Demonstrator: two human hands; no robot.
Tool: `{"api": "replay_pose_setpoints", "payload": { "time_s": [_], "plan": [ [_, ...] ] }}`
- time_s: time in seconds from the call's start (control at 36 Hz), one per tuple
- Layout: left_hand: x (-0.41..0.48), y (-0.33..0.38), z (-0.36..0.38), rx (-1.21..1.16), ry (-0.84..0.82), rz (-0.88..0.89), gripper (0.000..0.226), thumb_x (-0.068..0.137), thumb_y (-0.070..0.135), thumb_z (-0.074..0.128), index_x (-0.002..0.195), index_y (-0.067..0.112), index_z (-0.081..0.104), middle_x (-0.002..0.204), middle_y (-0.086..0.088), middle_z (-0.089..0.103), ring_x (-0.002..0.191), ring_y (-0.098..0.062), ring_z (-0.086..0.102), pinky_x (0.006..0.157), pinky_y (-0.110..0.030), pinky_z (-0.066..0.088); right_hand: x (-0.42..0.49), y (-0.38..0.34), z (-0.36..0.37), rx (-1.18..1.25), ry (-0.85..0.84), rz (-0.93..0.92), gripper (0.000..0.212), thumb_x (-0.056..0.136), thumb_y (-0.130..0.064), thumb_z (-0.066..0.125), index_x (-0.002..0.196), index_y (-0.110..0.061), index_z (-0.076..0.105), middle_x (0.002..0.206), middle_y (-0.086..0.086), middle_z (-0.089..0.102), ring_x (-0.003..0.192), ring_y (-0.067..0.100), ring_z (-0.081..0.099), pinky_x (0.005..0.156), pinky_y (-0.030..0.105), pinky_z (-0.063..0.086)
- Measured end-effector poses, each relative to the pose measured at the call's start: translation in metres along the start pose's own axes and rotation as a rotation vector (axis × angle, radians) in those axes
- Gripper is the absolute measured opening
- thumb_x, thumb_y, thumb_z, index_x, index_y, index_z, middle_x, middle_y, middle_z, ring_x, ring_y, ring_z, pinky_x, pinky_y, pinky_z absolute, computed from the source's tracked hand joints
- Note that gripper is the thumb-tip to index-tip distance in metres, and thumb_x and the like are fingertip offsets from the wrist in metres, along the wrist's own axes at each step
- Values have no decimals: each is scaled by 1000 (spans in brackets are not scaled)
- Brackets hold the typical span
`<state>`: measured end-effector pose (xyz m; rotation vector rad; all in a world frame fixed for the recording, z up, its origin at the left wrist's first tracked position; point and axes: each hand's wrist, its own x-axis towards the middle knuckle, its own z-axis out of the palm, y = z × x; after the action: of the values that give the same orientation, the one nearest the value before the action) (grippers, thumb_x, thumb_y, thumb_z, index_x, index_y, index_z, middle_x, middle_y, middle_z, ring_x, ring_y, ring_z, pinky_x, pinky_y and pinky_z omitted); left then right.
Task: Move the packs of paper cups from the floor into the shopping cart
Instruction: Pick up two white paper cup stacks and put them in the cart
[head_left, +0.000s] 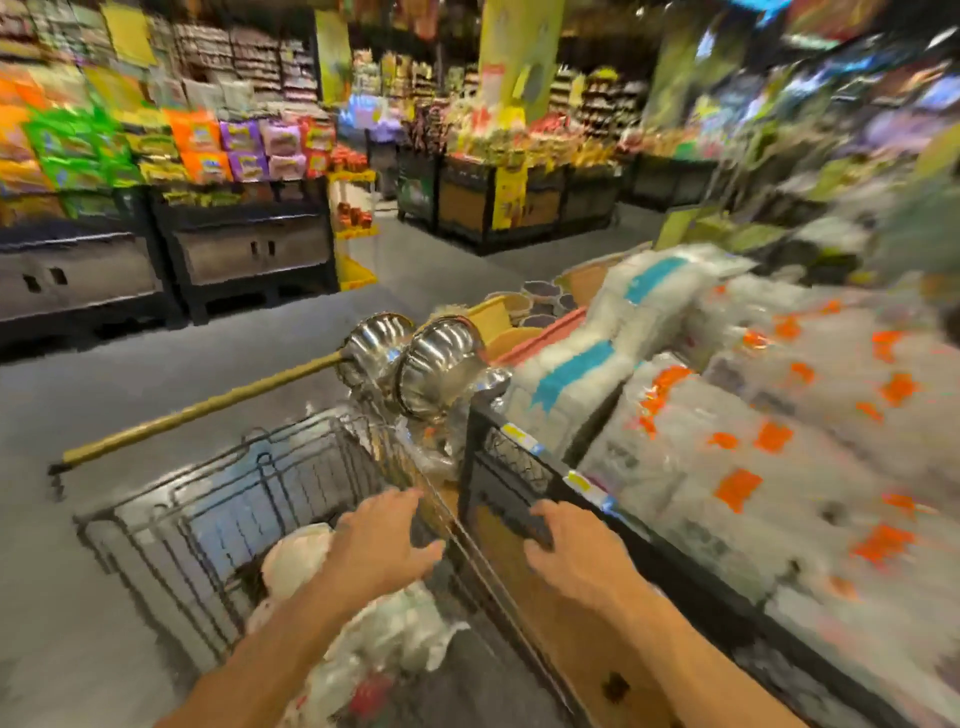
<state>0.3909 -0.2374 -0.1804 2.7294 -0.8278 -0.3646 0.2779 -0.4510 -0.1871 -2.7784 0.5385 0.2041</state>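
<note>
Both hands are open and empty, left hand (382, 540) spread over the shopping cart (208, 499), right hand (576, 551) by the cart's right edge. Cup packs (384, 639) already lie inside, so probably just dropped.

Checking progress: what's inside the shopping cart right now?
Clear plastic packs of pale items lie in the shopping cart, one with a red label. Blur hides whether they are cups. The left hand and forearm cover part of the pile; both hands are empty.
</note>
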Motion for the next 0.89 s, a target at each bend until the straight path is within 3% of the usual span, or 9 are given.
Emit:
{"api": "replay_pose_setpoints", "payload": {
  "time_s": [0.17, 0.28, 0.39, 0.53, 0.58, 0.69, 0.78, 0.89],
  "plan": [
    [-44, 172, 5, 117, -50, 436, 55, 84, 59, 56, 130, 30, 52, 128, 3, 56, 122, -22, 54, 100, -42, 45, -165, 100, -54, -1, 138, 299, 43, 101, -43, 50, 140, -24, 53, 130, 4, 65, 114, 27, 63, 90, 40, 55],
    [-98, 283, 32, 147, -97, 723, 51, 85, 57, 56, 126, 26, 56, 125, 0, 62, 116, -23, 58, 95, -39, 48, -288, 160, -71, -20, 206, 540, 44, 100, -40, 51, 139, -21, 53, 132, 9, 63, 120, 32, 60, 84, 37, 47],
    [-170, 391, 68, 225, -154, 963, 54, 88, 54, 55, 134, 26, 50, 133, -2, 57, 120, -26, 55, 97, -40, 48, -417, 212, -72, 23, 304, 765, 44, 97, -37, 54, 138, -21, 54, 133, 11, 63, 123, 34, 59, 94, 40, 52],
    [-293, 520, 125, 271, -217, 1228, 66, 74, 61, 49, 130, 27, 53, 127, -3, 57, 118, -28, 56, 94, -41, 47, -596, 263, -57, 76, 395, 1023, 39, 98, -44, 54, 132, -24, 54, 127, 5, 65, 114, 33, 63, 88, 42, 54],
    [-352, 567, 149, 268, -253, 1353, 60, 74, 60, 48, 121, 25, 57, 121, -3, 62, 113, -27, 59, 91, -41, 49, -669, 277, -47, 97, 421, 1133, 38, 99, -43, 54, 132, -24, 55, 126, 5, 65, 113, 32, 64, 89, 43, 54],
    [-473, 650, 197, 332, -292, 1575, 51, 86, 55, 54, 129, 27, 54, 125, -2, 59, 113, -26, 60, 89, -41, 51, -806, 296, -21, 95, 484, 1340, 31, 99, -43, 54, 120, -20, 56, 116, 4, 64, 108, 30, 64, 82, 39, 53],
    [-551, 693, 231, 335, -334, 1732, 47, 89, 55, 55, 124, 24, 55, 119, -1, 63, 102, -21, 61, 83, -40, 55, -894, 300, 1, 144, 527, 1492, 32, 89, -44, 53, 109, -20, 60, 110, 7, 69, 106, 33, 67, 85, 43, 56],
    [-641, 733, 270, 362, -391, 1894, 50, 88, 57, 53, 128, 26, 53, 117, 1, 59, 101, -22, 62, 83, -40, 54, -988, 290, 20, 166, 582, 1660, 35, 94, -36, 59, 122, -16, 61, 122, 10, 67, 116, 32, 62, 93, 43, 53]
  ]
}}
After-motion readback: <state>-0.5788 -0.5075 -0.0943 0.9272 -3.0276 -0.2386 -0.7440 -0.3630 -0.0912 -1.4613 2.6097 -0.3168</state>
